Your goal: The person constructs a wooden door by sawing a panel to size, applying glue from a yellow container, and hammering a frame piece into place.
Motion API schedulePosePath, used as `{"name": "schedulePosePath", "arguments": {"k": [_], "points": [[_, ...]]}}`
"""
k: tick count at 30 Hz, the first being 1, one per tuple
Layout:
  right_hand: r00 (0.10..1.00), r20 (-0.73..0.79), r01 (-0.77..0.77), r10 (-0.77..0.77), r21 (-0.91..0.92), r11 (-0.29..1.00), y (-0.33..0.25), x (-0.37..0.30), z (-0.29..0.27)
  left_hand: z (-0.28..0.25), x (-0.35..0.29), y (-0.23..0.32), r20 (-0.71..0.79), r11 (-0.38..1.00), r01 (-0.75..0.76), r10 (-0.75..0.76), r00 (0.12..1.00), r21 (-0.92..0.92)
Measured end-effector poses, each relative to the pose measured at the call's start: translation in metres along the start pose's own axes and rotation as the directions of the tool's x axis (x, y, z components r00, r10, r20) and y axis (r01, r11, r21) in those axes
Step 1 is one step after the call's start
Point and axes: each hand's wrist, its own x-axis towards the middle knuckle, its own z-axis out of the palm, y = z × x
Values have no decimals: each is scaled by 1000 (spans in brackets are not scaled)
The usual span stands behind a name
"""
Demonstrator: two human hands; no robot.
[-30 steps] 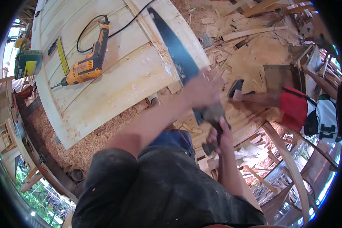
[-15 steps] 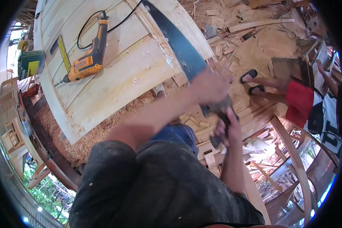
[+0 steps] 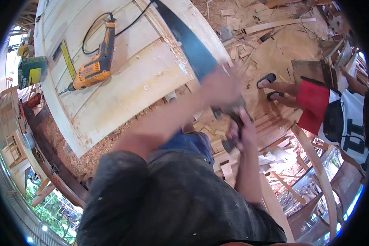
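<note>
A long teal strip [image 3: 196, 53], narrow at the far end, runs between a pale plank and a wooden panel [image 3: 110, 98] toward my hands. My left hand [image 3: 225, 84] is smeared by motion over the strip's near end, so its fingers are unclear. Just below it, my right hand [image 3: 244, 129] is wrapped round the dark grip of a hand tool [image 3: 235, 117] with a rounded knob-like end. I cannot make out the tool's working end, or whether the strip belongs to it. An orange-and-black power drill [image 3: 95, 69] lies on the panel.
Beside the drill lies a yellow-bladed try square [image 3: 67, 59]. A green-and-yellow box [image 3: 32, 73] stands at the panel's left edge. Wood shavings [image 3: 69, 143] and offcuts [image 3: 244, 49] litter the ground. At the right is another person in red shorts [image 3: 313, 102] and sandals.
Both my hands and the dark tool have shifted slightly up and left in view. The drill and square stay put on the panel.
</note>
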Motion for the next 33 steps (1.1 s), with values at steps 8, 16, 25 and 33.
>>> {"name": "schedulePosePath", "arguments": {"k": [8, 16, 25, 33], "points": [[999, -29, -11, 13, 45, 999, 24, -21, -44, 12, -16, 30, 53, 999, -44, 45, 998, -28], [989, -39, 143, -142, 10, 990, 0, 17, 33, -21, 3, -47, -114, 992, -120, 124, 986, 40], [999, -47, -9, 13, 85, 996, 11, -26, 15, -29, -9, -4, 164, 981, -76, 106, 981, -180], [999, -45, 9, -6, 70, 997, 3, -27, -3, -14, -10, 14, 72, 997, -82, 82, 994, 0]]}}
